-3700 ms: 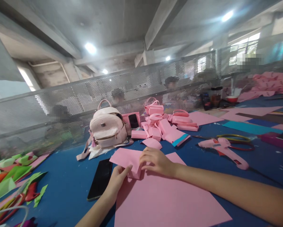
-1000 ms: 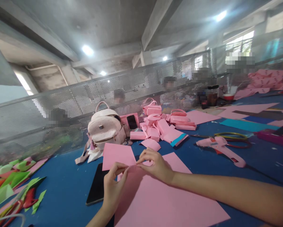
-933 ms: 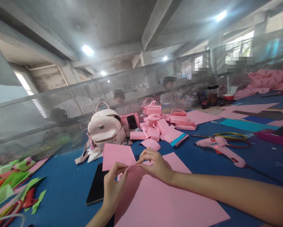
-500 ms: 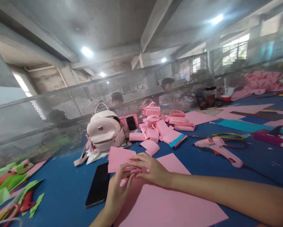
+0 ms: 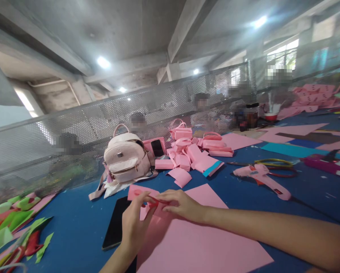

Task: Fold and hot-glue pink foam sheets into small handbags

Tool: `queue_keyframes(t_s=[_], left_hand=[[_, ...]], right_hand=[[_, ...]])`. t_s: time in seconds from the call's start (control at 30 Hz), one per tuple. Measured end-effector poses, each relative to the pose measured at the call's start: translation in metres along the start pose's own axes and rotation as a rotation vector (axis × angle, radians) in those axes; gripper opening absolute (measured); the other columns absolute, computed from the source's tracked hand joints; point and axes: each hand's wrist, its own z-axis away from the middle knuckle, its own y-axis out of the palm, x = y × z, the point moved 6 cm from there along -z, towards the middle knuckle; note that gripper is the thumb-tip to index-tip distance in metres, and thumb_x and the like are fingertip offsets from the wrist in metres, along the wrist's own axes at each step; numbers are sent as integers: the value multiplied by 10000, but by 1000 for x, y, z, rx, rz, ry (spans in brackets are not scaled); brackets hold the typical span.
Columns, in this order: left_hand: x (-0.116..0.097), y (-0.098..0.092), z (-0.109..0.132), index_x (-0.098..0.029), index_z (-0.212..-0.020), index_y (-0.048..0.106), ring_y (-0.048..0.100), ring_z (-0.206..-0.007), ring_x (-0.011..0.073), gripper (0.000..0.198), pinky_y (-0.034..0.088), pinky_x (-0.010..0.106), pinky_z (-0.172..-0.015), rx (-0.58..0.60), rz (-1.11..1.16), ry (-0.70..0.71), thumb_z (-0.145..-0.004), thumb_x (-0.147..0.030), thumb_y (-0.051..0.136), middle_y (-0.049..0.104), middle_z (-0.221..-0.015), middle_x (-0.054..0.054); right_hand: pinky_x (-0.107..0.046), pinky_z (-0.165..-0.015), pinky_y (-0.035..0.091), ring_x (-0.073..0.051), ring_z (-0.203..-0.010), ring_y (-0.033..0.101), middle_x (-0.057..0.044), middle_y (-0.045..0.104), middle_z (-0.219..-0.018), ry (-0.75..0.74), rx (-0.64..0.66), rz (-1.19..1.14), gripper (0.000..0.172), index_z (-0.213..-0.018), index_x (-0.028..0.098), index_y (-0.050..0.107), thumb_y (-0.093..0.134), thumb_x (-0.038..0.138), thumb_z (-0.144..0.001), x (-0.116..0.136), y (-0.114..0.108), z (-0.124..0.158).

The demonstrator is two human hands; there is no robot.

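Note:
Both my hands meet over a small pink paper piece (image 5: pixel 136 191) held low above the blue table (image 5: pixel 73 216). My left hand (image 5: pixel 134 225) pinches its near edge, and my right hand (image 5: pixel 180 204) presses its fingers on the right part of the fold. Under them lies a large pink sheet (image 5: pixel 198 242). A black phone (image 5: pixel 116 223) rests flat just left of my left hand.
A pale pink backpack (image 5: pixel 126 159) and a heap of folded pink paper boxes (image 5: pixel 192 151) sit behind. To the right lie a pink glue gun (image 5: pixel 261 178) and scissors (image 5: pixel 275 165). Green paper scraps (image 5: pixel 13 223) lie far left. People sit behind a perforated metal screen (image 5: pixel 73 132).
The small pink piece stood upright between my fingertips a second ago; now it is folded down flatter and lower, with both hands closed in over it.

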Motion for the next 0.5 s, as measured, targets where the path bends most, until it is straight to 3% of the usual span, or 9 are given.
queue_keyframes(t_s=[0.1, 0.2, 0.33, 0.4, 0.5], left_hand=[[-5, -9, -4, -271, -1110, 647, 651, -863, 227, 237, 499, 365, -820, -91, -279, 168, -873, -273, 658, 689, -932, 47], [-10, -15, -5, -311, -1077, 704, 569, -1125, 315, 224, 412, 467, -977, -163, -484, 269, -857, -271, 682, 593, -1204, 103], [-7, -17, -5, -268, -1328, 536, 448, -1294, 363, 519, 350, 531, -1066, -191, -435, 277, -837, -248, 702, 458, -1382, 165], [-1, -17, -6, -247, -1437, 389, 516, -1213, 338, 689, 406, 513, -1016, -194, -331, 207, -829, -274, 712, 534, -1297, 167], [8, -16, -7, -256, -1494, 276, 632, -868, 230, 830, 500, 428, -861, -211, -148, 1, -807, -365, 730, 641, -1161, 103]], right_hand=[[-347, -905, 478, -228, -992, 635, -87, 733, -1022, -33, 52, 41, 431, -1062, 184, 740, 564, 553, -925, 9, 3, -1], [-357, -912, 475, -235, -1003, 634, -98, 731, -1042, -33, 66, 53, 488, -1092, 179, 727, 538, 594, -921, 13, 3, -2], [-372, -1002, 445, -247, -1138, 608, -107, 709, -1179, -30, 64, 27, 462, -1184, 197, 705, 578, 552, -918, 12, 3, 0], [-373, -1005, 448, -247, -1136, 612, -108, 714, -1175, -21, 51, 28, 444, -1184, 198, 711, 599, 530, -913, 10, 2, 1], [-382, -999, 449, -249, -1125, 617, -111, 712, -1185, -2, 34, 23, 447, -1240, 205, 687, 617, 500, -911, 7, 1, 1]])
